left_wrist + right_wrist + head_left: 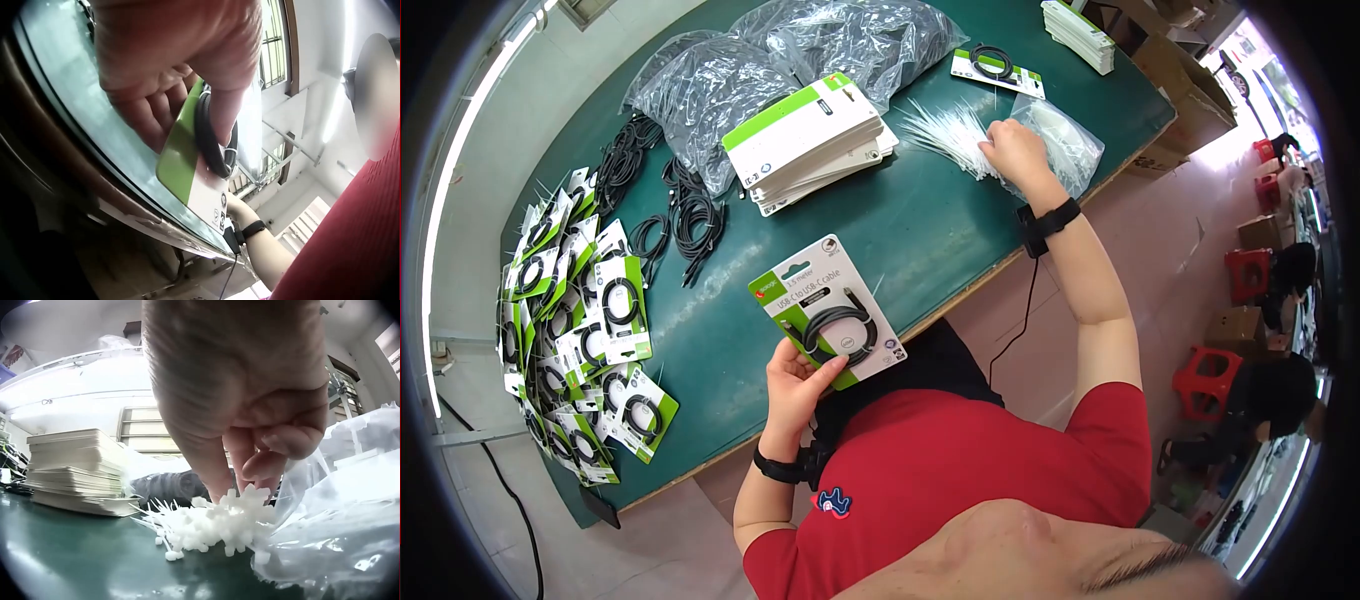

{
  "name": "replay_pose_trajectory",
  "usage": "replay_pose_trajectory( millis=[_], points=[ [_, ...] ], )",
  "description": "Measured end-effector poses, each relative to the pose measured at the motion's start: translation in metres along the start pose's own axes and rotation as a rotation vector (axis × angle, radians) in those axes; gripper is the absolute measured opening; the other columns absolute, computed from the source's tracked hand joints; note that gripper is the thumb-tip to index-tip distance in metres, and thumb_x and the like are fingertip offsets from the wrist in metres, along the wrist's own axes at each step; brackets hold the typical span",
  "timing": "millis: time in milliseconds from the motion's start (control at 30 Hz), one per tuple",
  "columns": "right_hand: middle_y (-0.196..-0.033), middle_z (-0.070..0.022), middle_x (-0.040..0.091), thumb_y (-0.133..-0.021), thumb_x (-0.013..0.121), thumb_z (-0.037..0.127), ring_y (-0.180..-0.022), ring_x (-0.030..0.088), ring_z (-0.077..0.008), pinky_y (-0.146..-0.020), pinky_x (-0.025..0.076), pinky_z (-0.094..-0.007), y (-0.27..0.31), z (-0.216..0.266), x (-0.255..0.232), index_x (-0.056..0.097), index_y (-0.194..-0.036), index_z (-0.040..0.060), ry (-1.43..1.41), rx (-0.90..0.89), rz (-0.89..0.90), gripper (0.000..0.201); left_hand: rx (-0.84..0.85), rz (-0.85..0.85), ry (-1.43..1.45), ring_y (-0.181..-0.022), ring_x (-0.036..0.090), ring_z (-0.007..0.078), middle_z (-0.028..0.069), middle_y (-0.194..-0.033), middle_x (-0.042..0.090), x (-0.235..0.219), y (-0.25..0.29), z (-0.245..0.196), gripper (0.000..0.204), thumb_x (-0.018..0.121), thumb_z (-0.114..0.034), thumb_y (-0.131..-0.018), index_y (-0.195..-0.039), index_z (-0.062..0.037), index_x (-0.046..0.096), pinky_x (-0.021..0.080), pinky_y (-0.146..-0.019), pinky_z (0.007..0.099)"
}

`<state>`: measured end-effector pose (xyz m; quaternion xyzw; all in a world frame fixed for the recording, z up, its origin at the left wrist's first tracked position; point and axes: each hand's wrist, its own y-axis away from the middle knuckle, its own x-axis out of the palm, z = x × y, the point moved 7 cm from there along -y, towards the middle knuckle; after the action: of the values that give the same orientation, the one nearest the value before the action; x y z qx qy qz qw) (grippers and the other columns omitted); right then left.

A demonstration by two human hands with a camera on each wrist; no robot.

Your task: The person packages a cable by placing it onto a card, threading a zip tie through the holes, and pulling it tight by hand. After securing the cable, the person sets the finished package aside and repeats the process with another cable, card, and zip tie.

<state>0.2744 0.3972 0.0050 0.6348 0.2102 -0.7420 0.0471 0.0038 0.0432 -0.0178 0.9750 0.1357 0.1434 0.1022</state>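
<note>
The left hand [797, 385] holds a green and white card [870, 340] by its lower left edge, thumb pressing on the coiled black cable [870, 318] on its front. In the left wrist view the thumb lies over the cable [206, 134] and the other fingers are behind the card [181, 162]. The right hand [1017, 152] is at the heads of a pile of white cable ties [950, 138]. In the right wrist view its fingertips reach down into the tie heads [219, 519]; whether they pinch one is hidden.
A stack of cards [800, 140] stands mid-table, before clear bags of cables [800, 50]. Loose black cables [697, 225] and a heap of carded cables [565, 330] lie left. A clear plastic bag [1065, 145] is beside the right hand; another carded cable [1000, 72] lies behind.
</note>
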Motion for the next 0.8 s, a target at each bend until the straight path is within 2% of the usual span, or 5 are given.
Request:
replay_pose_trajectory(
  millis=[200,467,567,733,800],
  points=[
    [-0.085,-0.013,0.072,-0.079,0.069,0.03,-0.083,0.069,-0.0329,-0.072,0.055,-0.0439,-0.007,-0.011,0.008,0.073,-0.085,0.0096,-0.063,0.119,0.112,0.022,0.033,0.029,-0.04,-0.1,0.068,0.0184,0.0127,-0.113,0.068,-0.004,0.002,0.001,0.043,0.073,0.007,-0.083,-0.122,0.0035,0.055,0.057,-0.087,0.0307],
    [-0.073,-0.011,0.071,-0.077,0.07,0.023,-0.066,0.068,-0.0206,-0.062,0.053,-0.0344,-0.014,-0.023,0.007,0.072,-0.081,0.0026,-0.346,0.178,0.176,0.021,0.04,0.037,-0.028,-0.101,0.067,0.0183,0.0121,-0.113,0.068,-0.006,0.003,-0.001,0.043,0.073,0.007,-0.082,-0.121,0.0037,0.056,0.056,-0.088,0.0312],
    [-0.069,-0.0091,0.069,-0.076,0.072,0.019,-0.059,0.064,-0.0145,-0.056,0.051,-0.0292,-0.017,-0.024,0.014,0.071,-0.079,-0.0024,-0.575,0.201,0.329,0.022,0.039,0.043,-0.021,-0.102,0.067,0.0185,0.0123,-0.113,0.068,-0.008,0.004,0.001,0.043,0.074,0.008,-0.082,-0.121,0.004,0.056,0.056,-0.089,0.0314],
    [-0.07,-0.0093,0.069,-0.075,0.075,0.019,-0.058,0.063,-0.0134,-0.054,0.049,-0.027,-0.014,-0.019,0.012,0.07,-0.078,-0.0046,-0.613,0.22,0.381,0.024,0.061,0.058,-0.023,-0.102,0.067,0.019,0.013,-0.113,0.068,-0.009,0.005,0.001,0.043,0.074,0.008,-0.082,-0.121,0.0047,0.056,0.056,-0.089,0.0316],
    [-0.069,-0.0113,0.069,-0.074,0.073,0.025,-0.063,0.067,-0.0191,-0.062,0.053,-0.0313,-0.017,-0.023,0.017,0.071,-0.079,-0.0021,-0.542,0.207,0.382,0.027,0.067,0.059,-0.023,-0.102,0.067,0.0192,0.0132,-0.113,0.068,-0.011,0.006,0.002,0.043,0.074,0.008,-0.082,-0.121,0.0048,0.056,0.056,-0.089,0.0317]
  ],
)
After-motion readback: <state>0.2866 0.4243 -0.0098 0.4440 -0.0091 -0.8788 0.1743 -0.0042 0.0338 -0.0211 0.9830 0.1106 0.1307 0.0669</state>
